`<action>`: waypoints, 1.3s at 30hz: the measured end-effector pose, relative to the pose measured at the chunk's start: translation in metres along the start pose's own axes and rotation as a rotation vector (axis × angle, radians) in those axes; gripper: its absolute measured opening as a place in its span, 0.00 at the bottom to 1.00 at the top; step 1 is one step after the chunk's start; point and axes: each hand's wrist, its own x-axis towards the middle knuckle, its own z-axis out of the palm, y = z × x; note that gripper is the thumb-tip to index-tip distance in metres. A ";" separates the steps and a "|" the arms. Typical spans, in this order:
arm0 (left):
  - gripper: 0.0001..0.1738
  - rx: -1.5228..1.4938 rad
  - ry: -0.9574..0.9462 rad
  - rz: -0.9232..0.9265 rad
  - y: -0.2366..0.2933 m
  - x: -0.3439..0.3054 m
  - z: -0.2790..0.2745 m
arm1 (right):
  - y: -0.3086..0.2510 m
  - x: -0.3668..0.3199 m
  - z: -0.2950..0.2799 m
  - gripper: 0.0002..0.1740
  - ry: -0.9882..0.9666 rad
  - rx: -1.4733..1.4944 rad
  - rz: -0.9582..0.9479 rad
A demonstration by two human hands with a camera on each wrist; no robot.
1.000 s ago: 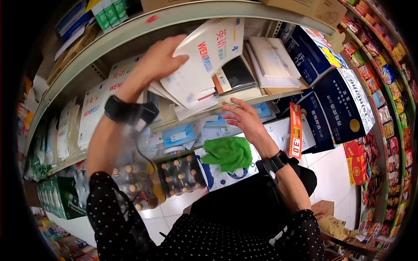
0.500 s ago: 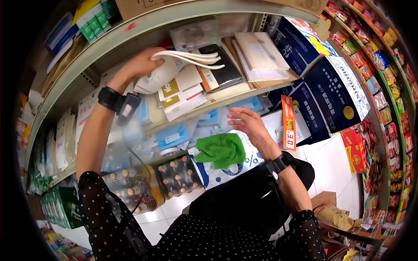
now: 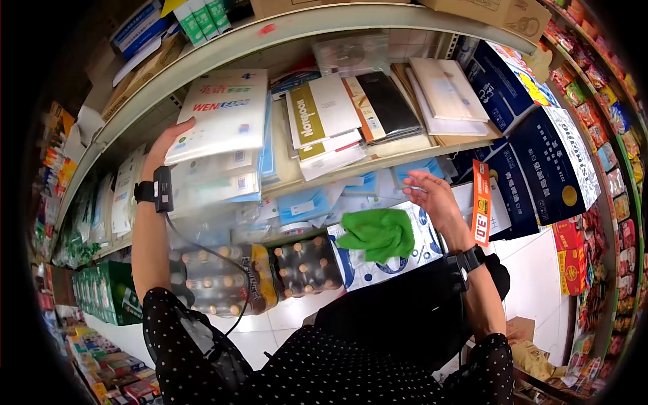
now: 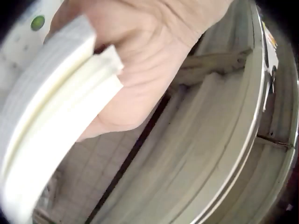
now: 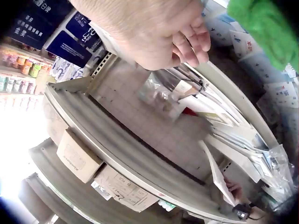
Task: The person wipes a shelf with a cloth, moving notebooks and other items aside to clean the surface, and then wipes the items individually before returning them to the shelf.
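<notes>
My left hand (image 3: 166, 143) grips a small stack of white exercise books (image 3: 223, 115) with red and blue print by its left edge. They are held over the left part of the shelf, above other booklets and blue-edged covers. In the left wrist view, the curved page edges of the books (image 4: 46, 116) lie against the palm. My right hand (image 3: 435, 202) hovers before the shelf's front edge with loosely bent fingers, holding nothing. A green cloth (image 3: 378, 233) lies below it on a white and blue box (image 3: 358, 270). White and gold notebooks (image 3: 327, 111) lie right of the exercise books.
Black-covered books (image 3: 388, 101) and pale envelopes (image 3: 449, 91) fill the shelf's right part. Dark blue cartons (image 3: 540, 162) stand beside it. An orange price tag (image 3: 480, 202) sticks out in front. Wrapped bottle packs (image 3: 223, 280) stand on the floor below.
My left hand first lifted the exercise books over the notebooks, then carried them left, where their front cover now faces up. The notebooks are uncovered. My right hand stays near the shelf edge.
</notes>
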 end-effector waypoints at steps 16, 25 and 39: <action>0.35 0.751 0.174 0.068 -0.011 -0.005 -0.020 | 0.004 0.002 -0.010 0.16 0.033 0.006 0.004; 0.35 1.597 0.122 0.272 0.034 0.023 0.034 | 0.008 0.004 -0.021 0.15 0.045 0.123 -0.003; 0.44 1.559 0.205 0.925 0.032 0.252 0.261 | 0.027 0.027 -0.051 0.19 0.056 0.495 -0.077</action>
